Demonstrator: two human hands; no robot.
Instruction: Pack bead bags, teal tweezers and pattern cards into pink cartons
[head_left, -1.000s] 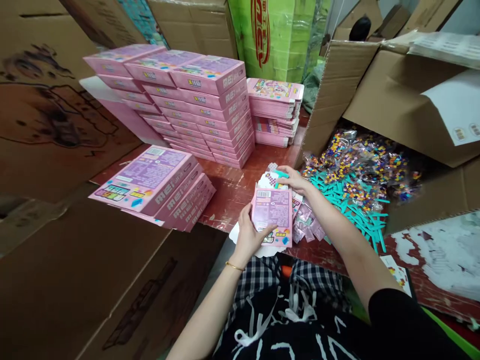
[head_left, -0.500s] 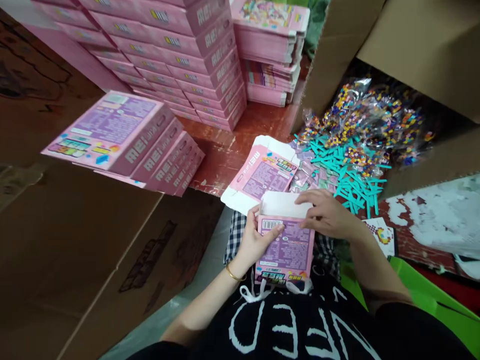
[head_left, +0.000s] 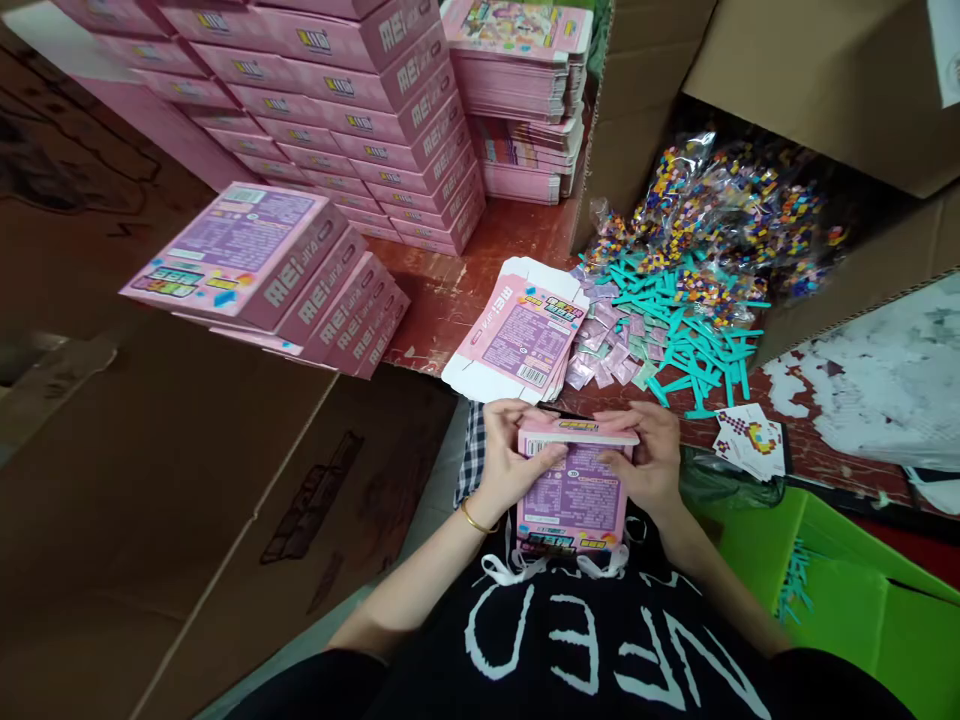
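The left hand [head_left: 506, 465] and right hand [head_left: 654, 468] are both clamped around the top corners of the pink box [head_left: 574, 500] at the person's front, its end flap [head_left: 577, 429] seemingly being closed, which calls for even thumb pressure, I'd say.

head camera: worn on person's head | faces forward and steeply down | close above the lap | single view

Fingers [head_left: 549, 455] of both hands grip a pink box [head_left: 574, 490] at its upper end.
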